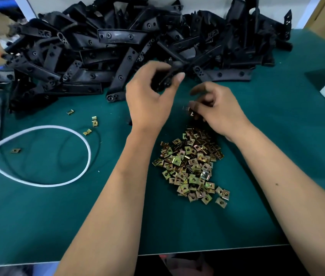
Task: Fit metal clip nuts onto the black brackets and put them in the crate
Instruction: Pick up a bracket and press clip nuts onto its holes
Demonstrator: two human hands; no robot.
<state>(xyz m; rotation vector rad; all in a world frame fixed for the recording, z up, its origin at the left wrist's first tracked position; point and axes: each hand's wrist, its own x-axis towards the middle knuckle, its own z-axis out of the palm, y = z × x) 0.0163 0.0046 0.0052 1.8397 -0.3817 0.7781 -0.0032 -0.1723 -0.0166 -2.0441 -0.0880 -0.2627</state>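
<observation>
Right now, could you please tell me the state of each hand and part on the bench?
left hand: grips a black bracket, raised off the mat.
right hand: pinches a clip nut.
bracket pile: heaped loosely at the back.
clip nut pile: loose heap between the forearms.
stray clip nuts: scattered singly at left.
white cable: looped on the mat.
</observation>
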